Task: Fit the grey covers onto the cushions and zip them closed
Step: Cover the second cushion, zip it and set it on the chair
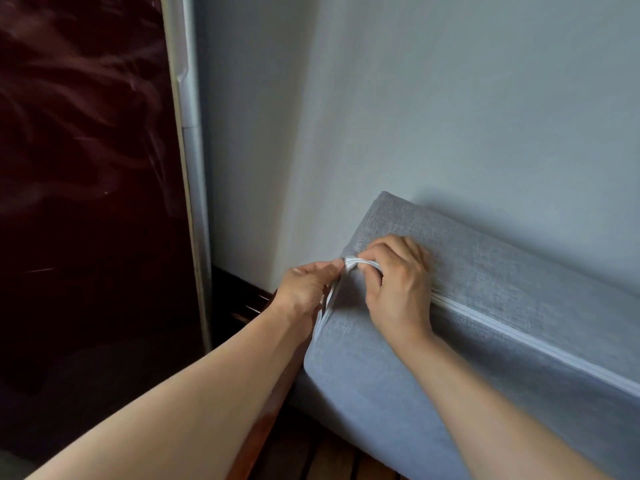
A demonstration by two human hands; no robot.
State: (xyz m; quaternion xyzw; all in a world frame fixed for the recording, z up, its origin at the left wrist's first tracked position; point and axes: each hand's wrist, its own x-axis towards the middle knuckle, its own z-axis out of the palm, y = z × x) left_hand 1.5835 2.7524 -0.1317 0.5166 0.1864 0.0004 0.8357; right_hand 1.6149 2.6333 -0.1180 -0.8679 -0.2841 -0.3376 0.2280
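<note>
1. We have the cushion (485, 306), already inside its grey cover (363, 375), standing on edge against the wall (450, 98), so the zip side faces up toward us and both hands can reach it.
2. Our left hand (304, 289) pinches the white zip tape (349, 263) at the cover's corner, thumb and fingers pressed together on it. We judge this keeps the tape taut and the two sides lined up.
3. Our right hand (394, 282) sits just beside the left, touching the same bit of tape, its fingers curled down over the zip at the corner. We cannot see a slider; the fingers hide it if it is there.
4. To the right of our hands, the zip (519, 336) runs as a closed white line along the cushion's edge, so that stretch looks done.
5. Below our left hand, the tape turns the corner and runs down the short end, where it looks slightly parted.
6. We judge the step in hand is working the zip round the corner, the awkward part, where fabric may catch.
7. Slats (329, 459) show under the cushion; a dark panel (86, 168) stands left of our hands.
</note>
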